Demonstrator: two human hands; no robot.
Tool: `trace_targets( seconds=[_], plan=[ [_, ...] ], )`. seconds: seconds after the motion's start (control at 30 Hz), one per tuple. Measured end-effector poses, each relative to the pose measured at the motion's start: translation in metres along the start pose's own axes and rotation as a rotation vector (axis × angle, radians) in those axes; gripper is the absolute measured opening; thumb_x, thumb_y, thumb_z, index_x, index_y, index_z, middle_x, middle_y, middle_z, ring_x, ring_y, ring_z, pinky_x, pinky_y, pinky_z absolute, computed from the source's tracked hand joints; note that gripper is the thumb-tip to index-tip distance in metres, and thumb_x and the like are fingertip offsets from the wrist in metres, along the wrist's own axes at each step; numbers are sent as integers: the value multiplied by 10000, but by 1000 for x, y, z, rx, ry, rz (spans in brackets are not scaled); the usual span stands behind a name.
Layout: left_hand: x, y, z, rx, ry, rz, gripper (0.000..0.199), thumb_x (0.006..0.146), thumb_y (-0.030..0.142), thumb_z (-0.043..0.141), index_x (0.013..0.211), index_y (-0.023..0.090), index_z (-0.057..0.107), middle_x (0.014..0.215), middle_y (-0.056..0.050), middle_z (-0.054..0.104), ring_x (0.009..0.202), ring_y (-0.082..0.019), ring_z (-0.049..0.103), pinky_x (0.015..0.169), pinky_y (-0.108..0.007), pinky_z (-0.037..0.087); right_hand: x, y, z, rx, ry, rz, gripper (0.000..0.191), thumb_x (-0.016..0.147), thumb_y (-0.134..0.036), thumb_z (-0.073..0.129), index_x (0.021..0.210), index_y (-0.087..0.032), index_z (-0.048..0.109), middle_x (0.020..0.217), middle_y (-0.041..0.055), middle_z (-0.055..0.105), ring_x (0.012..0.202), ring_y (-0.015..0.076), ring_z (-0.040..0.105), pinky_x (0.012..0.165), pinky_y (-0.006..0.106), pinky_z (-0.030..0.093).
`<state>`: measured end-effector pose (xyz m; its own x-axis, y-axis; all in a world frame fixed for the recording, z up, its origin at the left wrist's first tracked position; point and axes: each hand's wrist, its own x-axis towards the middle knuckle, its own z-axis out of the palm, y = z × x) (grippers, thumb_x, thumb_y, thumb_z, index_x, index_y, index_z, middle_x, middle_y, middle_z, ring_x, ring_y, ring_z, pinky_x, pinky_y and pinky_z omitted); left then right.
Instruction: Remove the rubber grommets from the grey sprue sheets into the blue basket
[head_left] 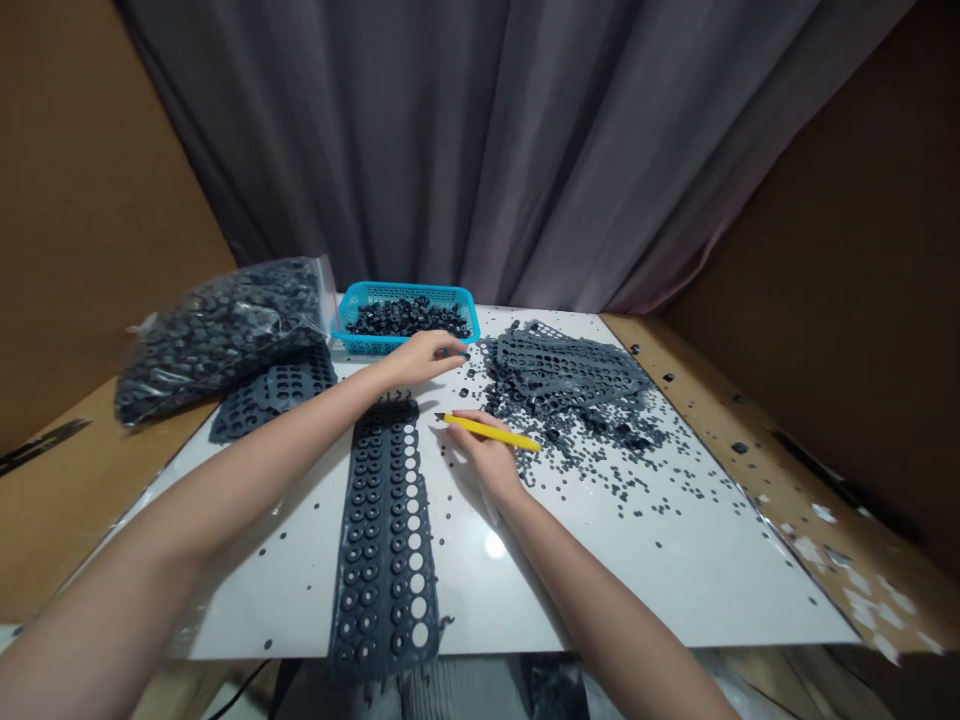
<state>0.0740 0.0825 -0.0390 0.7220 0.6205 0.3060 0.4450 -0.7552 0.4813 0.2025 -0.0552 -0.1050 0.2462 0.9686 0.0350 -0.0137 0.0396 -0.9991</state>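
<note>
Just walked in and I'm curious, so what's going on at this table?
The right hand holds a yellow pen-shaped tool. The left hand is by the blue basket of small black pieces; whether it grips anything is unclear. Below lies a black sheet of rings, its rightmost column mostly open holes. Used-looking perforated sheets and scattered bits lie to the right.
</note>
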Motion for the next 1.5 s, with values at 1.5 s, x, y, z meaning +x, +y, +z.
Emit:
trace_targets(
  seconds=[1.5],
  plan=[
    [-88, -7, 19, 753, -324, 224, 172, 836, 54, 452, 833, 77, 622, 798, -139, 621, 810, -240, 578, 732, -348, 431, 30, 6, 49, -537, -55, -351, 96, 719, -183, 430, 647, -185, 493, 473, -37, 438, 454, 116, 430, 522, 234, 336]
  ],
)
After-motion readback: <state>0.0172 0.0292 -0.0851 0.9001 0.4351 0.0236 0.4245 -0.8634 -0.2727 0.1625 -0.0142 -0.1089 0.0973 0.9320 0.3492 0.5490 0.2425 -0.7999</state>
